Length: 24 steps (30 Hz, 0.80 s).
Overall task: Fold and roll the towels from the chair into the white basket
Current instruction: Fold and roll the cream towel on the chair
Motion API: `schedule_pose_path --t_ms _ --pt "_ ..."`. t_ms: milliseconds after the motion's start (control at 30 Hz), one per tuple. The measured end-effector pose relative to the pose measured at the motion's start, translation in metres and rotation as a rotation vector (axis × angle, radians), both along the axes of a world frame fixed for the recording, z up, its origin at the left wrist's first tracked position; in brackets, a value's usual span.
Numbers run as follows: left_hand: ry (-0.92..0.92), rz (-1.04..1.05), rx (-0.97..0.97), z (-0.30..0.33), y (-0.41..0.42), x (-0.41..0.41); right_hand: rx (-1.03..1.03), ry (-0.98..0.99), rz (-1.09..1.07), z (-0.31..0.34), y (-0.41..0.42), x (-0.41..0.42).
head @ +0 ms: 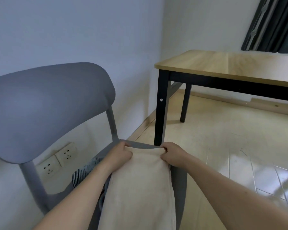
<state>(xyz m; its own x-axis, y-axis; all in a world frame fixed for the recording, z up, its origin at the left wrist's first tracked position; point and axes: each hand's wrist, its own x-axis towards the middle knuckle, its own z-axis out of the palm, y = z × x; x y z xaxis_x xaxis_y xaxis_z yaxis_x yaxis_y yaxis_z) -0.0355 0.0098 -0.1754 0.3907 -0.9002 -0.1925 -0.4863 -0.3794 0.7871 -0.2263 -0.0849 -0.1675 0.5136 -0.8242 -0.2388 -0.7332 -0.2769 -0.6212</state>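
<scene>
- The left hand has its fingers curled tight round the far left corner of a beige towel, bunching the cloth in its grip.
- The right hand grips the far right corner of the same towel in the same way, fingers folded over the edge and knuckles up.
- The two hands are level with each other, and the towel's far edge runs between them, a little slack.
- From that edge the towel runs back toward the person as a long band, its side edges curling under, and leaves the view at the bottom edge.
- The towel lies over the seat of a grey chair; the held edge is at the seat's far edge, just short of the rim.
- The chair's broad curved backrest stands on the left, close to the wall.
- A striped dark-and-white cloth lies on the seat's left side, partly hidden under the left forearm, just beside the beige towel.
- Two white wall sockets show through the gap under the backrest.
- A wooden-topped table with black legs stands on the right, well apart from the chair.
- A dark striped curtain hangs at the upper right corner.
</scene>
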Motion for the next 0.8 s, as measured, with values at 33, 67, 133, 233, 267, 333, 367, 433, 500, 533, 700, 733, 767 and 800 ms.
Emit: schedule_pose_path --t_ms 33,67,133,233,267,333,367,433,500,533,700,733,767,800 --pt "-0.02 -0.018 0.002 0.003 0.002 0.0 -0.008 -0.012 0.006 0.002 0.001 -0.001" --pt "-0.054 -0.03 0.0 0.006 0.004 -0.001 -0.017 -0.027 0.009 0.005 0.004 -0.003" --pt "-0.132 -0.042 -0.026 0.015 0.012 -0.005 -0.039 -0.069 0.017 0.014 0.013 -0.008" --pt "-0.271 -0.148 -0.045 0.033 0.034 -0.018 -0.105 -0.091 0.051 0.032 0.036 -0.023" --pt "-0.326 -0.195 -0.033 0.039 0.044 -0.023 -0.129 -0.087 0.059 0.037 0.047 -0.029" --pt "-0.437 -0.256 -0.031 0.048 0.066 -0.034 -0.163 -0.074 0.068 0.046 0.071 -0.044" --pt "-0.493 -0.275 -0.047 0.051 0.077 -0.04 -0.184 -0.063 0.071 0.048 0.084 -0.052" --pt "-0.599 -0.312 -0.102 0.054 0.102 -0.057 -0.263 -0.028 0.089 0.047 0.109 -0.068" --pt "-0.69 -0.314 -0.158 0.053 0.126 -0.077 -0.349 -0.001 0.113 0.04 0.134 -0.084" --pt "-0.726 -0.284 -0.181 0.049 0.138 -0.087 -0.389 0.0 0.114 0.036 0.145 -0.091" --pt "-0.744 -0.061 -0.198 0.001 0.191 -0.125 -0.498 -0.056 0.048 -0.008 0.195 -0.117" --pt "-0.751 -0.064 -0.175 -0.003 0.193 -0.128 -0.523 -0.069 0.028 -0.02 0.202 -0.121" --pt "-0.776 -0.068 -0.167 -0.004 0.194 -0.129 -0.542 -0.069 0.028 -0.031 0.208 -0.125" --pt "-0.817 -0.076 -0.166 -0.004 0.193 -0.127 -0.561 -0.058 0.042 -0.038 0.21 -0.126"
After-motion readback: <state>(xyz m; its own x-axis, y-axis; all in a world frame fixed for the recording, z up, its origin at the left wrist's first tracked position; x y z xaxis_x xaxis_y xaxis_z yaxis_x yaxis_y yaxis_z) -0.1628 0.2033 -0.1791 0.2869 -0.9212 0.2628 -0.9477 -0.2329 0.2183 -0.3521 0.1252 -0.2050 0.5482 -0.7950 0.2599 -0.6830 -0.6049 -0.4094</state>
